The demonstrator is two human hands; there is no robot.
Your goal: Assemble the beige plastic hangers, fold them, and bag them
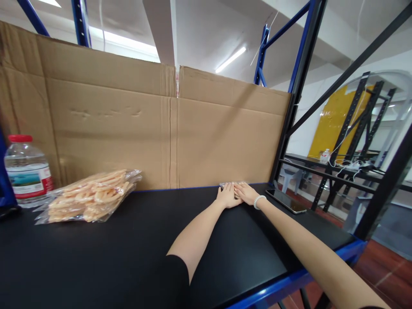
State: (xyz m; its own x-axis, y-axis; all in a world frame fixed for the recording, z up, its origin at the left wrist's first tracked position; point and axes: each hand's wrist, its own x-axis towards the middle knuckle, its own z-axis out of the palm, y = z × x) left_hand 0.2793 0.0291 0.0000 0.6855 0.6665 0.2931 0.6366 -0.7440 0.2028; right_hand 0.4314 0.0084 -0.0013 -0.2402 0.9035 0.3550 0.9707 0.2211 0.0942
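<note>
My left hand (pixel 228 197) and my right hand (pixel 247 194) reach to the back of the black tabletop, close to the cardboard wall. They lie side by side, palms down with fingers stretched out, pressing on a clear plastic packet (pixel 222 184). Most of the packet is hidden under my hands, so its contents cannot be made out. A white beaded bracelet (pixel 257 202) circles my right wrist. To the right of my hands a dark smartphone (pixel 286 201) rests flat on the table.
On the left lies a clear plastic bag of pale orange ring-shaped pieces (pixel 93 195). Beside it stands a large red-capped water bottle (pixel 27 171). A cardboard wall (pixel 128 128) lines the back. A black post (pixel 291 128) rises at the right; the table edge is blue (pixel 273 289).
</note>
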